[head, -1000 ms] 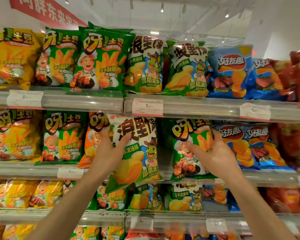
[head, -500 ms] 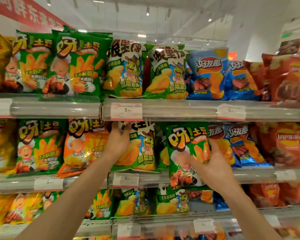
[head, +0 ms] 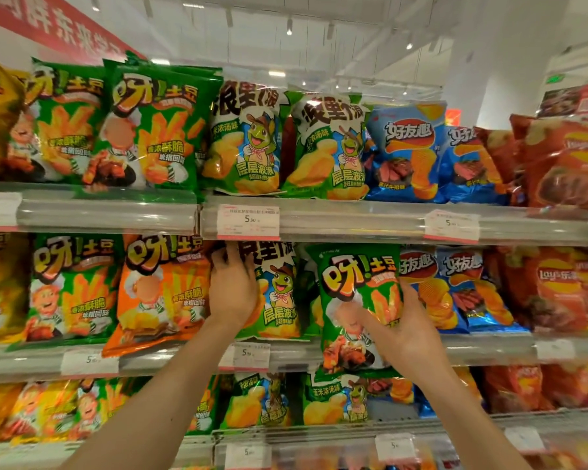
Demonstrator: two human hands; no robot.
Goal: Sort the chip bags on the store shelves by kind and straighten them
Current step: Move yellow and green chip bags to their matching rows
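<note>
My left hand grips the upper left side of a white-and-green frog chip bag standing on the middle shelf, fingertips curled over its top edge. My right hand holds a green fries bag from its right side, thumb across the front; the bag hangs in front of the shelf edge, its bottom below the rail. An orange fries bag leans just left of my left hand.
The top shelf rail carries green fries bags, frog bags and blue bags. Blue bags and red bags stand right of my right hand. The bottom shelf holds more mixed bags.
The frog bag went from hanging out in front back up into the middle shelf with my left hand. My right hand pulled the green fries bag forward and lower.
</note>
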